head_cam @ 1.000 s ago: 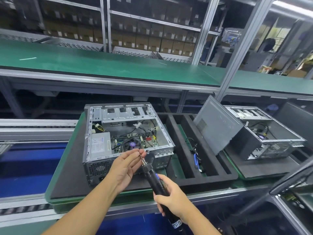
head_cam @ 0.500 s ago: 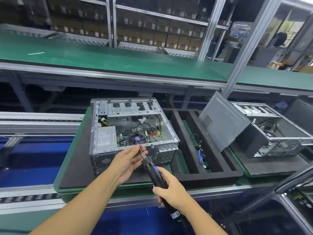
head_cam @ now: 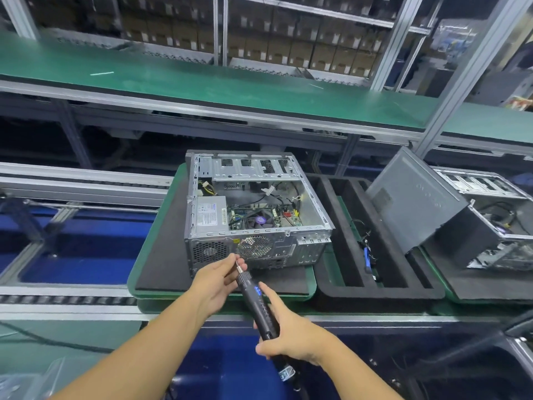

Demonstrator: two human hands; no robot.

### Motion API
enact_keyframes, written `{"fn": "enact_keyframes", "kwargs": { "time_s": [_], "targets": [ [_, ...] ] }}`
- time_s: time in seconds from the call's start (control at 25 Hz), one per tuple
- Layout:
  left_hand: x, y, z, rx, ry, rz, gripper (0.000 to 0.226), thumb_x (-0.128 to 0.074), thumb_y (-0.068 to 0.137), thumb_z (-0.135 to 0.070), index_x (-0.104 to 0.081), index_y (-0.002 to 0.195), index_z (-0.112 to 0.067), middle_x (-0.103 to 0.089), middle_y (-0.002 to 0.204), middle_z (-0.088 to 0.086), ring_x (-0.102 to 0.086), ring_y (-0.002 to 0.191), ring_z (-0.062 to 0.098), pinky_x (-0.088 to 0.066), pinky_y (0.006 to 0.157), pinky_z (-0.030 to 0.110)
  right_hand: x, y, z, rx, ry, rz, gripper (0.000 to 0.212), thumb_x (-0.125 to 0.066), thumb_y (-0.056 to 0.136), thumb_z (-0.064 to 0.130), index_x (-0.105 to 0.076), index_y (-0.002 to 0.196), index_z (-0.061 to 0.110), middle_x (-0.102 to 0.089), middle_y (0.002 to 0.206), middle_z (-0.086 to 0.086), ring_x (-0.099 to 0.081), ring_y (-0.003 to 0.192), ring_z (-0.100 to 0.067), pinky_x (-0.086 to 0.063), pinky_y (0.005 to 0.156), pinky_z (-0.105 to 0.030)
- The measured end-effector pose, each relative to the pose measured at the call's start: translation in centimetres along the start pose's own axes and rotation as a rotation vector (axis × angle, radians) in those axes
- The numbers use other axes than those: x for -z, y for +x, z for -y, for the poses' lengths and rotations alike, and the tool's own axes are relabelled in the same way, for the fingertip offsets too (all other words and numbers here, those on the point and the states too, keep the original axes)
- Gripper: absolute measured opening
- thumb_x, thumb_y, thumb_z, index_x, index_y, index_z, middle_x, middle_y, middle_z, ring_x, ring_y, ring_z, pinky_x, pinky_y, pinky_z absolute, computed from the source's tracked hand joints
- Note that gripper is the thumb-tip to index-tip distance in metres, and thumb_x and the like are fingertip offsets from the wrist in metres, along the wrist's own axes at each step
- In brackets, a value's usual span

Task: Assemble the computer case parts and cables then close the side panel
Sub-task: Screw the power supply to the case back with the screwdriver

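Observation:
An open grey computer case [head_cam: 253, 243] lies on its side on a black foam pad [head_cam: 164, 255], its motherboard, fan and power supply showing. My right hand [head_cam: 288, 333] grips a black electric screwdriver [head_cam: 256, 301] that points up and left toward the case's rear face. My left hand [head_cam: 216, 281] pinches the screwdriver's bit tip between thumb and fingertips, just in front of the case. A grey side panel [head_cam: 412, 200] leans against a second open case [head_cam: 490, 223] on the right.
A black foam tray [head_cam: 331, 215] with long slots sits between the two cases and holds a blue cable [head_cam: 367, 256] and dark wires. The pads ride on green pallets over a roller conveyor [head_cam: 66, 300]. A green shelf [head_cam: 202, 82] runs behind.
Both hands and the screwdriver have drawn back from the case's top edge toward me, now in front of its rear face. The camera view has shifted left and down.

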State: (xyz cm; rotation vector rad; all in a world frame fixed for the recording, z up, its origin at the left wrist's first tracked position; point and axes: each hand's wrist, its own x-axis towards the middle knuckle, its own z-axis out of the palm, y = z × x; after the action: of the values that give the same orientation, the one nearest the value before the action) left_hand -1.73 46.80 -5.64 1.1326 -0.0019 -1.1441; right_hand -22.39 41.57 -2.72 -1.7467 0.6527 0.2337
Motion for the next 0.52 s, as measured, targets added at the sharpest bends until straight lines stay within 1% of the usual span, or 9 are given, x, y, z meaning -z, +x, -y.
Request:
{"fn": "enact_keyframes", "kwargs": {
  "time_s": [0.08, 0.16, 0.2, 0.28, 0.32, 0.36, 0.4, 0.44, 0.52],
  "targets": [
    [1.3, 0.4, -0.1, -0.004, 0.036, -0.024, 0.016, -0.062, 0.096, -0.016, -0.069, 0.104, -0.004, -0.075, 0.094, 0.010, -0.073, 0.075, 0.015, -0.058, 0.078, 0.035, -1.1, 0.8, -0.1, 0.000, -0.006, -0.003, 0.116, -0.076, 0.075, 0.021, 0.003, 0.151, 0.062, -0.064, 0.117, -0.002, -0.067, 0.076, -0.011, -0.059, 0.078, -0.030],
    [2.4, 0.4, -0.7, -0.005, 0.117, -0.026, 0.018, -0.063, 0.095, -0.013, -0.069, 0.107, -0.002, -0.076, 0.098, 0.011, -0.073, 0.081, 0.018, -0.057, 0.087, 0.038, -2.0, 1.6, -0.4, 0.015, -0.005, 0.003, 0.116, -0.075, 0.076, 0.021, 0.003, 0.151, 0.061, -0.063, 0.116, -0.001, -0.066, 0.078, -0.012, -0.058, 0.080, -0.033],
    [3.0, 0.1, -1.2, 0.004, 0.192, -0.004, 0.019, -0.063, 0.095, -0.012, -0.069, 0.109, -0.001, -0.075, 0.101, 0.013, -0.072, 0.085, 0.019, -0.056, 0.089, 0.038, -2.3, 1.9, -0.7, 0.020, -0.005, 0.002, 0.115, -0.075, 0.076, 0.021, 0.003, 0.150, 0.063, -0.062, 0.117, -0.002, -0.066, 0.079, -0.013, -0.058, 0.082, -0.035],
    [4.2, -1.1, -2.2, 0.054, 0.424, 0.075, 0.022, -0.066, 0.093, -0.010, -0.069, 0.112, -0.002, -0.074, 0.108, 0.015, -0.072, 0.093, 0.021, -0.056, 0.091, 0.035, -3.1, 2.4, -1.6, 0.024, 0.008, -0.020, 0.114, -0.075, 0.075, 0.021, 0.001, 0.146, 0.069, -0.061, 0.120, -0.005, -0.067, 0.080, -0.015, -0.059, 0.084, -0.039],
    [4.8, -1.8, -2.9, 0.075, 0.579, 0.102, 0.023, -0.067, 0.092, -0.010, -0.068, 0.114, -0.003, -0.074, 0.108, 0.014, -0.072, 0.096, 0.020, -0.056, 0.091, 0.034, -3.4, 2.6, -2.2, 0.029, 0.024, -0.041, 0.114, -0.075, 0.075, 0.021, 0.000, 0.144, 0.072, -0.061, 0.121, -0.005, -0.067, 0.079, -0.015, -0.059, 0.083, -0.039],
    [5.3, -2.5, -3.7, 0.054, 0.750, 0.101, 0.024, -0.066, 0.092, -0.009, -0.068, 0.116, -0.005, -0.075, 0.107, 0.012, -0.073, 0.096, 0.018, -0.057, 0.090, 0.032, -3.9, 2.8, -2.9, 0.037, 0.040, -0.064, 0.113, -0.075, 0.075, 0.022, -0.001, 0.141, 0.075, -0.060, 0.121, -0.003, -0.066, 0.078, -0.014, -0.059, 0.081, -0.038],
    [5.7, -3.3, -4.7, -0.027, 0.916, 0.075, 0.022, -0.065, 0.093, -0.009, -0.069, 0.115, -0.009, -0.076, 0.103, 0.006, -0.073, 0.093, 0.015, -0.058, 0.088, 0.032, -4.3, 3.0, -3.6, 0.045, 0.051, -0.089, 0.112, -0.075, 0.074, 0.023, -0.001, 0.140, 0.077, -0.060, 0.120, 0.000, -0.065, 0.076, -0.013, -0.059, 0.080, -0.037],
    [5.9, -4.0, -6.1, -0.162, 1.063, 0.031, 0.019, -0.064, 0.094, -0.011, -0.071, 0.110, -0.016, -0.077, 0.097, -0.001, -0.073, 0.089, 0.011, -0.058, 0.086, 0.032, -4.8, 3.3, -4.2, 0.054, 0.064, -0.115, 0.111, -0.074, 0.074, 0.025, -0.001, 0.138, 0.079, -0.060, 0.120, 0.002, -0.064, 0.076, -0.013, -0.059, 0.080, -0.037],
    [5.2, -4.8, -9.5, -0.490, 1.278, -0.082, 0.021, -0.058, 0.096, -0.015, -0.071, 0.097, -0.033, -0.075, 0.087, -0.019, -0.069, 0.079, -0.002, -0.057, 0.079, 0.030, -5.8, 4.2, -5.4, 0.068, 0.111, -0.152, 0.109, -0.073, 0.074, 0.027, -0.001, 0.136, 0.080, -0.058, 0.122, 0.009, -0.065, 0.081, -0.015, -0.060, 0.081, -0.037]
  ]
}}
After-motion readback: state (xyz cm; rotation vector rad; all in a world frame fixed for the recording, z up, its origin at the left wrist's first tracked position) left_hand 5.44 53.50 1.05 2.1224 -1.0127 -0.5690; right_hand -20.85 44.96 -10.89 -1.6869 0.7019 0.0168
